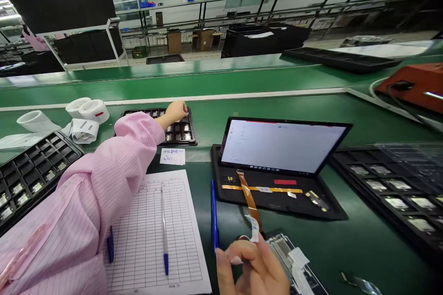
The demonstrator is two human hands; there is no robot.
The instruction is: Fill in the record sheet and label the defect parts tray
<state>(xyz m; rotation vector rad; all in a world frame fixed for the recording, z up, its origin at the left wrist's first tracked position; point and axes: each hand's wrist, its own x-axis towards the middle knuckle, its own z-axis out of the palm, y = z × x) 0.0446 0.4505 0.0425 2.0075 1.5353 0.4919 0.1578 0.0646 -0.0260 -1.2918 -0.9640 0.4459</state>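
My left hand [176,111], in a pink striped sleeve, reaches over the far edge of a black compartment tray [188,136] holding small silvery modules. Its fingers are curled together at the tray's right side, and whatever they pinch is hidden. Low in the middle, my right hand [256,265] has its thumb and fingers bent around the lower end of a white printed strip [254,229]. Just beyond it, an orange-brown flex cable [249,198] runs from the propped screen device [282,147] toward a bare circuit board [285,251] with white tape.
A ruled paper form [183,235] with a blue-capped pen [164,235] lies left of centre; another blue pen [214,216] is beside it. Module trays stand left [38,170] and right [391,184]. White label rolls [93,110] sit at back left, an orange machine [415,85] at right.
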